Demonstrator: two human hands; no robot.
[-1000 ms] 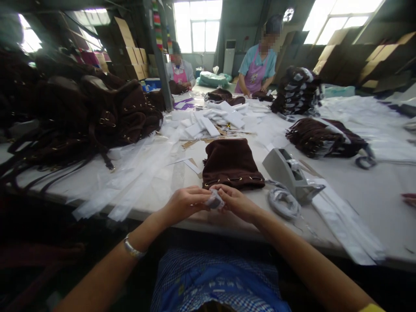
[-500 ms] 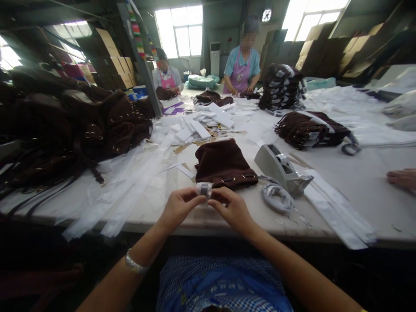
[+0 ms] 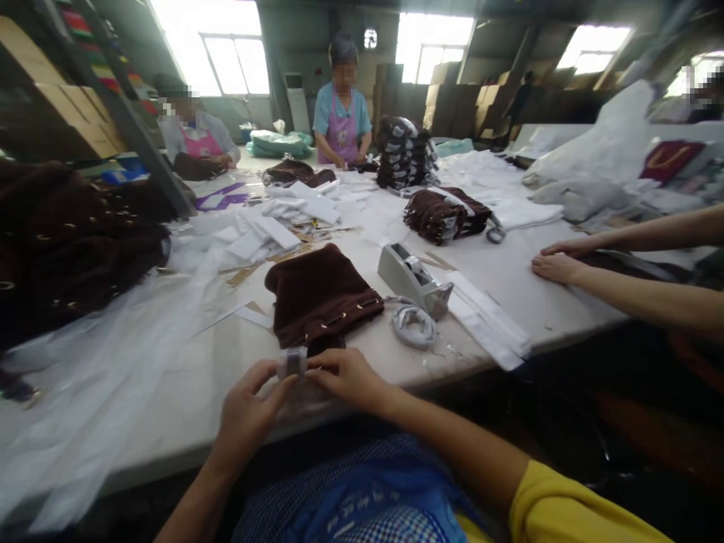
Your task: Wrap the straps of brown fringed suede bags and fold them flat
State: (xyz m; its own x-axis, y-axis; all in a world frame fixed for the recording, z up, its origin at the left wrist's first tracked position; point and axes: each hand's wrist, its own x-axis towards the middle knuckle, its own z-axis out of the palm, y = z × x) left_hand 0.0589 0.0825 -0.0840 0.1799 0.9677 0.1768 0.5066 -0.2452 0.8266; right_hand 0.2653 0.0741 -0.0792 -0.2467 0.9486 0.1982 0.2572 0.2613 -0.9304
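Note:
Between the fingertips of both hands is a small dark piece wrapped in clear, whitish film [image 3: 294,363]; its exact kind I cannot make out. My left hand [image 3: 249,407] pinches its left side, and my right hand [image 3: 351,381] has thumb and fingers closed at its right edge. Just beyond lies a dark brown drawstring bag [image 3: 322,294] with gold eyelets along its near edge. To the right of the bag are a grey tape dispenser [image 3: 412,277] and a coil of wrapped strap [image 3: 415,326].
Clear plastic sleeves [image 3: 121,369] spread over the left, beside a heap of brown bags [image 3: 73,256]. White packets [image 3: 271,226] lie farther back. Flat white strips [image 3: 489,320] and a fringed brown bundle [image 3: 446,215] are rightward. A co-worker's hands [image 3: 559,260] rest on the table at right.
The view has turned to the right, so the table's contents sit farther left and a co-worker's arms show at right. Both hands keep hold of the small wrapped piece.

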